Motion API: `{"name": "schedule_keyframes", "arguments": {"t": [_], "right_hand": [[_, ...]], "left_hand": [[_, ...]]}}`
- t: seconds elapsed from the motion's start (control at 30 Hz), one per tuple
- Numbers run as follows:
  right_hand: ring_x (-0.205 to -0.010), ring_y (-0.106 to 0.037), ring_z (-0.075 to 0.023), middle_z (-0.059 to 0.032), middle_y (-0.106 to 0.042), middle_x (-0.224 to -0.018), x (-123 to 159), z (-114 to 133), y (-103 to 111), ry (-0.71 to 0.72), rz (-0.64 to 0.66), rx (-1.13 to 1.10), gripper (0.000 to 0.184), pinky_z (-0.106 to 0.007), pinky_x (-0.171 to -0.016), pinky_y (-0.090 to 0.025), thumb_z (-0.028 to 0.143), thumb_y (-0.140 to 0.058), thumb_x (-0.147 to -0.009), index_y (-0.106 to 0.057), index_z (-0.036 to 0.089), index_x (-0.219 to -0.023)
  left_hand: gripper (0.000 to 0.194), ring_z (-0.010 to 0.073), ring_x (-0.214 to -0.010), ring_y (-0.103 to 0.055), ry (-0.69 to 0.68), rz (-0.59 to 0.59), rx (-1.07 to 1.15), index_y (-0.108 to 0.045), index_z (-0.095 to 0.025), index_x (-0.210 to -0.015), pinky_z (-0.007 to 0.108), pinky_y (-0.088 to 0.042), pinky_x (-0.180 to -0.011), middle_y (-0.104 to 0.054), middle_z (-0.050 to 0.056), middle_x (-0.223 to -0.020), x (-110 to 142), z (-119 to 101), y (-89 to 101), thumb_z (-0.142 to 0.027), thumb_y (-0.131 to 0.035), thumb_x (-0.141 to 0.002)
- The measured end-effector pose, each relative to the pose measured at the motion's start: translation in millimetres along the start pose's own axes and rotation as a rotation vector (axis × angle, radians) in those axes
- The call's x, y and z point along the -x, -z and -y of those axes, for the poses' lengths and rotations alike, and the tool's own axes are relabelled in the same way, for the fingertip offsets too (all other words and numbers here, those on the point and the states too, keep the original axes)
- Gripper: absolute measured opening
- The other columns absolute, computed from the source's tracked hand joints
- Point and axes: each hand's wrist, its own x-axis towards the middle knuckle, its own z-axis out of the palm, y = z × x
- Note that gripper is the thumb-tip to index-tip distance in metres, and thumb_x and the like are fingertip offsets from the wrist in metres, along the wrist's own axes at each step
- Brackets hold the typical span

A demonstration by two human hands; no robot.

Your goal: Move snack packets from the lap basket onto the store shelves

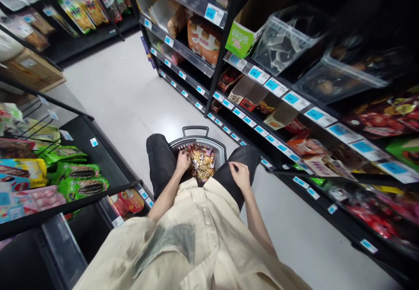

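Note:
A grey plastic basket (223,148) with a raised handle stands on the floor between my knees. Inside it lie shiny snack packets (202,161) in brown and gold wrapping. My left hand (183,161) is at the basket's left inner side, by the packets. Its fingers are curled together, and what they hold, if anything, is hidden. On my right thigh rests my right hand (240,175), fingers loosely bent with a gap by the thumb and nothing visible in them.
Black store shelves (193,45) with price tags run along the right, holding clear plastic bins (281,41) and a green box (240,39). Close on the left is a low rack with green snack bags (81,185). A cardboard box (34,69) sits farther back. Pale floor (111,89) lies ahead.

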Motion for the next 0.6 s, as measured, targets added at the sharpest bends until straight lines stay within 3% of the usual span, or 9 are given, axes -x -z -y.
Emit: {"name": "schedule_keyframes", "arguments": {"t": [0.1,0.17,0.27,0.37,0.47,0.6], "right_hand": [[-0.098,-0.07,-0.0276,-0.0092,-0.078,-0.097,-9,2,1,0.034,0.138,0.024,0.028,-0.042,-0.102,-0.045,0.037,-0.052,-0.091,-0.077,0.023,-0.095],[-0.093,-0.071,-0.0273,-0.0075,-0.078,-0.094,-12,9,-11,0.009,0.197,-0.065,0.024,-0.04,-0.096,-0.048,0.036,-0.056,-0.088,-0.077,0.026,-0.095],[-0.087,-0.072,-0.0268,-0.0049,-0.078,-0.096,-11,27,-48,-0.067,0.275,-0.353,0.021,-0.038,-0.086,-0.053,0.039,-0.065,-0.083,-0.076,0.029,-0.098],[-0.085,-0.072,-0.0275,-0.0051,-0.077,-0.089,-5,46,-96,-0.189,0.325,-0.638,0.03,-0.041,-0.083,-0.056,0.047,-0.076,-0.074,-0.073,0.027,-0.095],[-0.088,-0.073,-0.0275,-0.0055,-0.076,-0.093,-1,62,-131,-0.375,0.415,-0.965,0.043,-0.04,-0.076,-0.058,0.055,-0.08,-0.069,-0.07,0.026,-0.098],[-0.102,-0.071,-0.0276,-0.0048,-0.075,-0.11,-5,71,-135,-0.4,0.348,-1.237,0.052,-0.04,-0.084,-0.058,0.043,-0.088,-0.06,-0.068,0.028,-0.106]], "left_hand": [[0.023,0.023,-0.084,-0.064,0.035,0.104,0.028,-0.076,-0.012,-0.086,0.034,-0.047,-0.087,-0.071,0.014,-0.087,-5,-2,-1.8,-0.02,-0.054,-0.085],[0.024,0.0212,-0.077,-0.064,0.039,0.1,0.056,-0.075,-0.014,-0.08,0.032,-0.046,-0.081,-0.072,0.012,-0.08,-5,-7,0.0,-0.024,-0.054,-0.086],[0.02,0.0185,-0.07,-0.063,0.02,0.035,0.16,-0.074,-0.016,-0.079,0.029,-0.046,-0.074,-0.073,0.008,-0.077,-1,-17,5.0,-0.033,-0.063,-0.083],[0.025,0.0153,-0.062,-0.058,0.035,0.015,0.335,-0.07,-0.017,-0.079,0.026,-0.044,-0.066,-0.066,0.002,-0.068,8,-23,9.6,-0.041,-0.075,-0.072],[0.036,0.0125,-0.06,-0.052,0.097,0.122,0.58,-0.065,-0.017,-0.077,0.024,-0.04,-0.06,-0.058,-0.002,-0.065,19,-23,12.7,-0.049,-0.08,-0.066],[0.046,0.0118,-0.063,-0.052,0.124,0.334,0.732,-0.061,-0.017,-0.077,0.024,-0.041,-0.062,-0.056,-0.003,-0.068,27,-20,14.5,-0.056,-0.081,-0.064]]}}
